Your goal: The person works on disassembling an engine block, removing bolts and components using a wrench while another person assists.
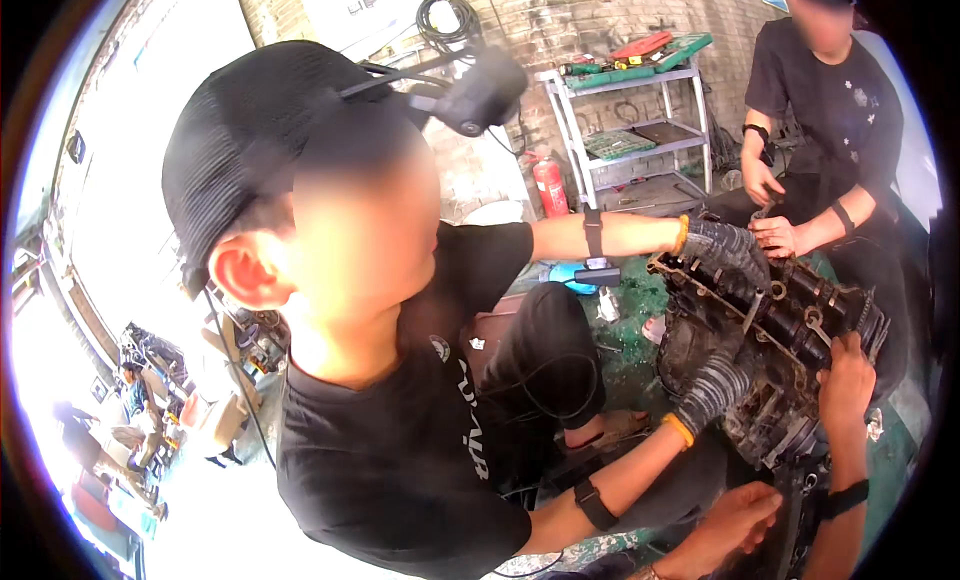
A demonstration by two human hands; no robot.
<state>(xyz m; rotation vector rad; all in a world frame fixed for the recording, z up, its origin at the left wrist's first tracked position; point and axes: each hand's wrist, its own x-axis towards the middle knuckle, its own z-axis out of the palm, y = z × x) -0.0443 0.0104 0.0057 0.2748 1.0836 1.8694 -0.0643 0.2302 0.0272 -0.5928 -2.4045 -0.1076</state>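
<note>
An oily engine block (pixel 720 350) with its crankshaft (pixel 795 315) exposed lies at the right. My right hand (pixel 848 380) reaches onto its near right side, fingers bent and closed beside a small light metal piece (pixel 815 325); what they grip is partly hidden. My left hand (pixel 735 520) is apart from the block, low in front of it, with curled fingers and nothing visible in them. A co-worker's two striped gloves (pixel 712 385) rest on the block around an upright shiny metal tool (pixel 750 312). Another person's bare hands (pixel 775 237) touch its far end.
One co-worker in a black cap (pixel 265 130) fills the left and middle; a second person (pixel 825 110) sits at the far right. Behind stand a metal tool cart (pixel 625 160) and a red fire extinguisher (pixel 549 187). A dark part (pixel 800 490) lies below the block.
</note>
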